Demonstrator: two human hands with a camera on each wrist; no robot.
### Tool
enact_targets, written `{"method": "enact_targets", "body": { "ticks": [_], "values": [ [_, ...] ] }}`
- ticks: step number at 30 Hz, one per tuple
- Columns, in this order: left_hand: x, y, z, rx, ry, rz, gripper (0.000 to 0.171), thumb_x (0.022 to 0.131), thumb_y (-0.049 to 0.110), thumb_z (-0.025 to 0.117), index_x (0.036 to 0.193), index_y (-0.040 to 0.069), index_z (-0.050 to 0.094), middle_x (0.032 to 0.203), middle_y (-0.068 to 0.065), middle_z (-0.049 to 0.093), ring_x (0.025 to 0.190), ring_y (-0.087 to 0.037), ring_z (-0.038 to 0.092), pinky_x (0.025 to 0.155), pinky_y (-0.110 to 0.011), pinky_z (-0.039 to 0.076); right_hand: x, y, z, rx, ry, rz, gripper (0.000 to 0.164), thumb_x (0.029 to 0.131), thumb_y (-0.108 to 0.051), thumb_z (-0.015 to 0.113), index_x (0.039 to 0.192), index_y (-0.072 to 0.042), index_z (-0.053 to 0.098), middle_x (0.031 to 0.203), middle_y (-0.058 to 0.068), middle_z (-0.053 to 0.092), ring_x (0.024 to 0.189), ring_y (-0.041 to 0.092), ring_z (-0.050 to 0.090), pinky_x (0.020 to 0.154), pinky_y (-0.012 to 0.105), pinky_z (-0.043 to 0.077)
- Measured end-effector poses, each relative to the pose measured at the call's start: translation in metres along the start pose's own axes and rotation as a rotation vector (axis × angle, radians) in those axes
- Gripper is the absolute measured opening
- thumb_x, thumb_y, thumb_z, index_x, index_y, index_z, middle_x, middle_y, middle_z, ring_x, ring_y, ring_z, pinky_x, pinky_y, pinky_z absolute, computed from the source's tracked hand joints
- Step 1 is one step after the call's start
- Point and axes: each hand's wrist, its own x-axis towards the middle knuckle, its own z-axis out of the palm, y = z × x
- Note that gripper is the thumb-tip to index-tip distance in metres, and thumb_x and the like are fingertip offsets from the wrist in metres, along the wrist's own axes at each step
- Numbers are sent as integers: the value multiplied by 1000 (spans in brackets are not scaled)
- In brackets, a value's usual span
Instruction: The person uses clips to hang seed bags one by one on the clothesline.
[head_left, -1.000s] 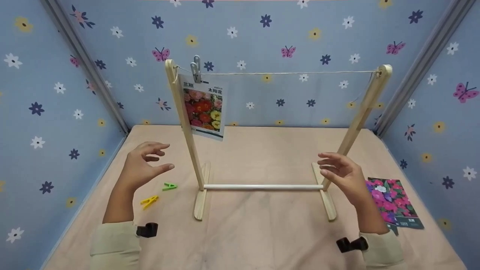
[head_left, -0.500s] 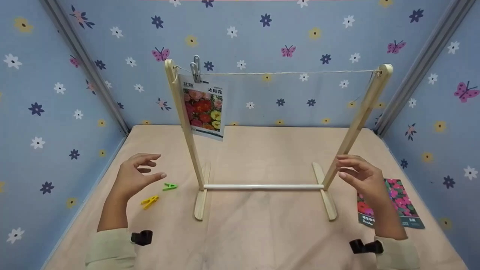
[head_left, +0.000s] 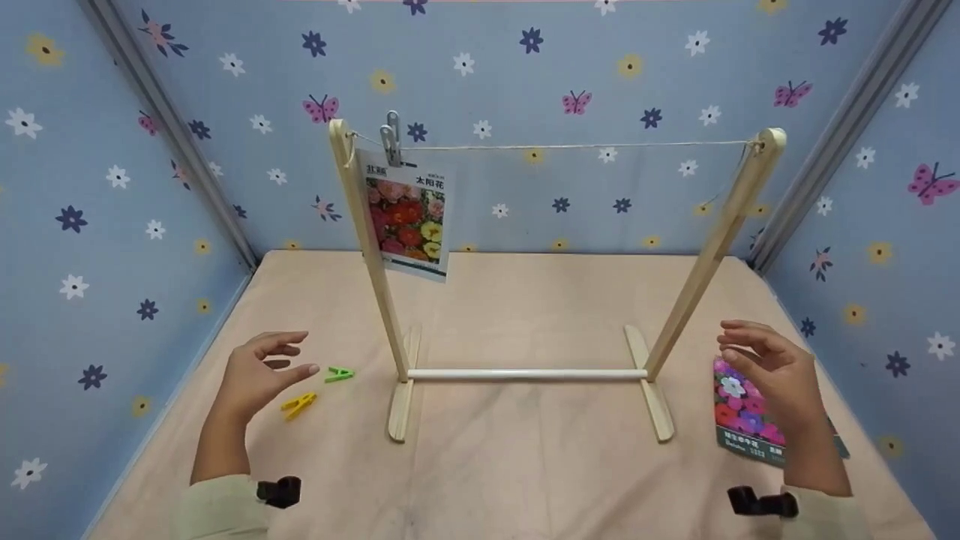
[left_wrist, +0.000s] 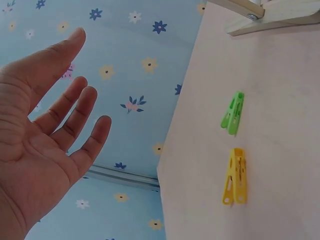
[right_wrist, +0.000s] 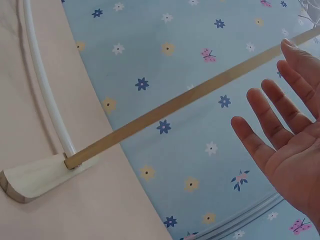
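My left hand (head_left: 257,375) hovers with loosely bent fingers, holding nothing. Just to its right on the table lie a green clothespin (head_left: 340,373) and a yellow clothespin (head_left: 299,406), both plain in the left wrist view too. Over at the right, my right hand (head_left: 776,375) is above the flower seed packets (head_left: 739,420) and hides part of them; its relaxed fingers hold nothing. A grey clothespin (head_left: 391,141) clips another flower seed packet (head_left: 406,217) to the string (head_left: 555,146) near its left end.
A wooden rack stands mid-table, with a left post (head_left: 375,277), a right post (head_left: 701,277) and a white crossbar (head_left: 525,374). The string spans the post tops. Blue flowered walls (head_left: 480,90) enclose the table (head_left: 480,480) at the back and sides.
My right hand has moved right and nearer, from beside the right post to over the seed packets. The left hand has drifted slightly left and nearer.
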Motion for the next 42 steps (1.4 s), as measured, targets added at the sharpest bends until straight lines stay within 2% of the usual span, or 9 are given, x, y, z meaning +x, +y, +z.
{"method": "enact_targets", "body": {
  "ticks": [6, 9, 13, 22, 27, 30, 33, 37, 42],
  "values": [
    [-7, -14, 2, -14, 26, -52, 56, 81, 29, 82, 129, 7, 63, 128, -12, 57, 112, -28, 55, 89, -21, 50, -8, 9, -15, -65, 91, 119, 34, 92, -7, 67, 123, 5, 61, 124, 4, 59, 108, 12, 60, 88, 15, 48],
    [-10, -22, 3, -17, 41, -81, 56, 81, 30, 81, 129, 7, 63, 128, -12, 56, 113, -30, 55, 89, -21, 50, -13, 17, -24, -56, 125, 143, 38, 91, -6, 68, 127, 4, 59, 117, 4, 63, 108, 11, 60, 88, 13, 47],
    [-14, -31, 4, -17, 59, -112, 56, 81, 29, 81, 129, 6, 63, 129, -14, 56, 113, -30, 55, 86, -15, 48, -22, 28, -34, -78, 168, 162, 40, 91, -5, 67, 129, 3, 58, 110, 3, 66, 105, 9, 60, 86, 12, 47],
    [-23, -49, 7, -21, 93, -180, 56, 81, 29, 82, 129, 6, 64, 128, -15, 58, 115, -33, 56, 82, -10, 46, -36, 48, -51, -103, 291, 291, 43, 90, -12, 71, 131, -6, 60, 118, -10, 62, 103, 2, 60, 80, 7, 46],
    [-22, -60, 10, -33, 134, -213, 55, 80, 31, 82, 127, 7, 65, 128, -13, 58, 115, -30, 55, 83, -8, 44, -38, 58, -63, -46, 377, 415, 48, 85, -23, 76, 130, -12, 62, 121, -7, 59, 105, 2, 55, 77, 6, 46],
    [-22, -65, 10, -45, 129, -244, 58, 80, 32, 82, 128, 6, 64, 131, -15, 57, 117, -31, 54, 85, -11, 46, -40, 66, -69, 1, 431, 468, 50, 84, -24, 77, 131, -13, 62, 124, -5, 57, 106, 3, 53, 77, 6, 46],
    [-23, -71, 11, -46, 107, -273, 59, 80, 30, 82, 130, 4, 63, 134, -17, 54, 120, -33, 52, 94, -27, 49, -43, 77, -72, 25, 475, 493, 51, 85, -21, 77, 132, -10, 61, 124, -6, 57, 108, 4, 53, 77, 7, 47],
    [-26, -79, 15, -60, 75, -306, 59, 81, 26, 81, 131, 1, 61, 139, -20, 50, 125, -38, 48, 100, -48, 45, -47, 89, -74, 74, 544, 541, 57, 81, -23, 80, 132, -10, 60, 117, -8, 58, 105, 5, 53, 74, 8, 48],
    [-30, -89, 20, -93, 38, -374, 59, 82, 22, 80, 134, 2, 58, 142, -24, 45, 127, -45, 44, 95, -48, 49, -53, 100, -77, 97, 596, 600, 60, 79, -21, 82, 133, -10, 58, 112, -9, 60, 101, 5, 54, 72, 8, 49]
  ]
}}
